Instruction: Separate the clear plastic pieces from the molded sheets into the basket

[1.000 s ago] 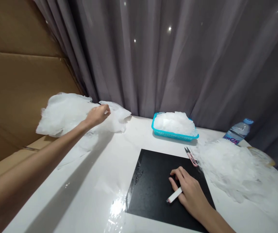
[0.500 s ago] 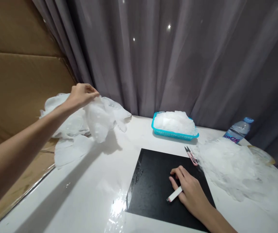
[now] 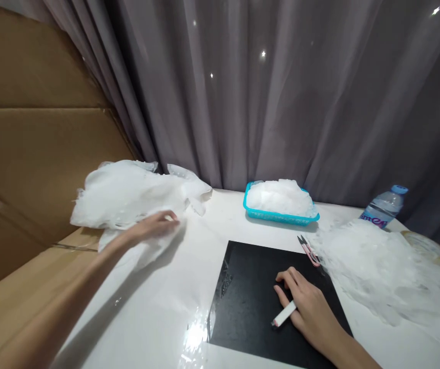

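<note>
My left hand (image 3: 158,225) is over the near edge of a heap of thin white sheets (image 3: 127,192) at the left, its fingers pinched on white material that is blurred by motion. On the black mat (image 3: 243,307) rests my right hand (image 3: 304,302), curled round a small white stick-like tool (image 3: 284,314) with a dark tip. Thumb and forefinger of that hand are apart. Just beyond it, pink-handled snips (image 3: 309,251) lie at the mat's far right edge.
A blue basket (image 3: 281,217) full of white material stands at the back. To the right lie a loose translucent white pile (image 3: 381,266), a water bottle (image 3: 384,207) and a tape roll (image 3: 427,246). Cardboard (image 3: 43,169) borders the left; a grey curtain (image 3: 235,113) hangs behind.
My left hand has come down and slightly right, from above the heap to its near edge. My right hand keeps its place on the mat, and the view has shifted slightly.
</note>
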Demonstrator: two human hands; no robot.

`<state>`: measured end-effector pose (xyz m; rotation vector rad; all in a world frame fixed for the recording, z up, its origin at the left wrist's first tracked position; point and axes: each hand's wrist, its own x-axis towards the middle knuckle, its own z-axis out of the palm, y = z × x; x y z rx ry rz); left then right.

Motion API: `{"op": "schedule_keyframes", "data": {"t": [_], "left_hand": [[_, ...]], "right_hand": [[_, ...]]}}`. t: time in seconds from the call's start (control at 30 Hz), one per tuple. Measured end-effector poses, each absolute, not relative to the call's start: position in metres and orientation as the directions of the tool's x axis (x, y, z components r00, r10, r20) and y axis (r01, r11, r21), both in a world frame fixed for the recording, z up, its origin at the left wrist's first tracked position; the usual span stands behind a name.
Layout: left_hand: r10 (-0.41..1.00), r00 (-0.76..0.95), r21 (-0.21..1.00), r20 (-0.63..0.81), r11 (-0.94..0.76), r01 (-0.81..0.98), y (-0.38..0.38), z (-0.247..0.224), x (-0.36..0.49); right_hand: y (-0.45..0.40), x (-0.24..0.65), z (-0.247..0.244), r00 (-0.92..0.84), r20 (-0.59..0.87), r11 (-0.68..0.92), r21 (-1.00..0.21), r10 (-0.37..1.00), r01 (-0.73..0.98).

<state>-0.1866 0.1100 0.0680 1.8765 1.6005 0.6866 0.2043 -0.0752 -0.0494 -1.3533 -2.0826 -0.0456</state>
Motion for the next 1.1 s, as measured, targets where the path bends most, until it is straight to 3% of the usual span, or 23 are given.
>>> {"op": "schedule_keyframes", "data": {"t": [0.17, 0.37, 0.5, 0.6, 0.7, 0.83, 0.93, 1.1], "left_hand": [[0.928, 0.362, 0.743, -0.09, -0.18, 0.645, 0.077, 0.045, -0.144], [0.912, 0.41, 0.918, -0.022, -0.144, 0.369, 0.06, 0.084, -0.123], [0.942, 0.327, 0.98, -0.072, 0.005, 0.2, 0.054, 0.084, -0.103], [0.879, 0.428, 0.978, -0.209, 0.187, 0.093, 0.051, 0.057, -0.082], [0.771, 0.561, 0.949, -0.302, 0.302, 0.096, 0.046, 0.028, -0.069], [0.79, 0.529, 0.951, -0.309, 0.248, 0.184, 0.04, 0.008, -0.064], [0.774, 0.538, 0.942, -0.336, 0.269, 0.2, 0.034, 0.008, -0.062], [0.7, 0.556, 0.882, -0.448, 0.449, 0.146, 0.016, 0.022, -0.058]], "right_hand": [[-0.075, 0.204, -0.05, -0.259, 0.537, 0.472, -0.308, 0.803, 0.826], [-0.075, 0.205, -0.05, -0.264, 0.513, 0.467, -0.32, 0.817, 0.824], [-0.074, 0.205, -0.05, -0.258, 0.508, 0.452, -0.307, 0.822, 0.837], [-0.074, 0.205, -0.047, -0.257, 0.502, 0.442, -0.294, 0.826, 0.847], [-0.075, 0.207, -0.042, -0.27, 0.491, 0.451, -0.3, 0.828, 0.84], [-0.078, 0.209, -0.035, -0.298, 0.48, 0.48, -0.317, 0.825, 0.818], [-0.084, 0.209, -0.035, -0.34, 0.479, 0.526, -0.332, 0.809, 0.783], [-0.1, 0.205, -0.039, -0.44, 0.443, 0.607, -0.373, 0.781, 0.702]]}}
